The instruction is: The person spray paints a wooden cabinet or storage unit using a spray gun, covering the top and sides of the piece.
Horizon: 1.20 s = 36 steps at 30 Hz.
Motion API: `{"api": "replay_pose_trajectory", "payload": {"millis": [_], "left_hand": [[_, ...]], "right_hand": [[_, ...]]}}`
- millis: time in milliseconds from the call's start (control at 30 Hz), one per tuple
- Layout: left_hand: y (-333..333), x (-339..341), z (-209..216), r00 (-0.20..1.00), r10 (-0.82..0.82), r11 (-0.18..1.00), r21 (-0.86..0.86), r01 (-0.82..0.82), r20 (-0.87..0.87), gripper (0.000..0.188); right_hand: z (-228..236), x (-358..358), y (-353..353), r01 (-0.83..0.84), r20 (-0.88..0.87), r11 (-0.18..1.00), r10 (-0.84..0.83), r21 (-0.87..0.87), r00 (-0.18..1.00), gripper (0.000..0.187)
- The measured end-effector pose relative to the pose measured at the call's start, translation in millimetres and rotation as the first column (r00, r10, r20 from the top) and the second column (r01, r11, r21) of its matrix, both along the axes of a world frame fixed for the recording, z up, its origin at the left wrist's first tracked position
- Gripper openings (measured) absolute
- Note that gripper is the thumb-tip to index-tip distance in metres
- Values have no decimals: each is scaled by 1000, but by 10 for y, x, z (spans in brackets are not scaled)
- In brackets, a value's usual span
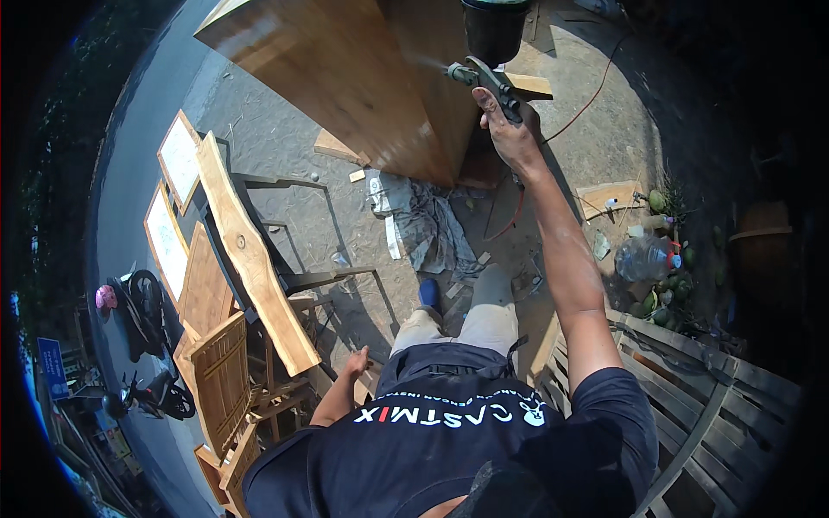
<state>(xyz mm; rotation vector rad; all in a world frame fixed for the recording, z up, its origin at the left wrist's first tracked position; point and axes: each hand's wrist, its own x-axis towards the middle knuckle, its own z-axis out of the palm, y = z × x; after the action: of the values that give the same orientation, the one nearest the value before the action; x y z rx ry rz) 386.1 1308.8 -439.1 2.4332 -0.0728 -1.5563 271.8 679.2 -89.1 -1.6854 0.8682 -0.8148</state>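
My right hand (511, 129) is wrapped round the handle of a spray gun (485, 79), its thumb along the back. From the nozzle a fine mist blows left, over a large varnished wooden piece of furniture (371, 95) that stands tilted in view. Just beyond the gun is a black bucket-shaped container (495, 33); whether it is joined to the gun I cannot tell. My left hand (352, 363) hangs low by my side with nothing visible in it, its fingers loosely apart, near a live-edge wooden slab (250, 250).
A red hose (596, 93) trails over the ground on the right. Crumpled cloth (423, 220) lies before my feet. Wooden chairs (220, 380) and framed panels (168, 246) stand left, motorbikes (151, 393) beyond. A plastic bottle (641, 259) and a slatted bench (691, 406) are right.
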Motion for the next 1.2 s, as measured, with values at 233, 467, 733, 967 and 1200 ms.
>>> {"api": "replay_pose_trajectory", "payload": {"millis": [233,467,733,967,1200], "left_hand": [[-755,-1151,-60,970,238,949,-201,-242,-44,68],[-1754,-2142,-136,974,-225,967,127,219,39,99],[-1925,-2530,-752,890,-390,793,406,455,-235,110],[-1826,-2528,-873,923,-368,832,402,381,-113,100],[-1792,-2544,-908,911,-409,805,447,391,-59,97]], "right_hand": [[-1253,-271,-353,-36,-158,996,48,77,986,57],[-2900,-359,-631,-42,-111,999,42,3,993,35],[-4759,-434,-656,30,-162,993,-11,115,987,32],[-6155,-397,-549,142,-212,982,-115,120,970,36],[-7317,-300,-429,225,-308,970,-186,95,933,46]]}}
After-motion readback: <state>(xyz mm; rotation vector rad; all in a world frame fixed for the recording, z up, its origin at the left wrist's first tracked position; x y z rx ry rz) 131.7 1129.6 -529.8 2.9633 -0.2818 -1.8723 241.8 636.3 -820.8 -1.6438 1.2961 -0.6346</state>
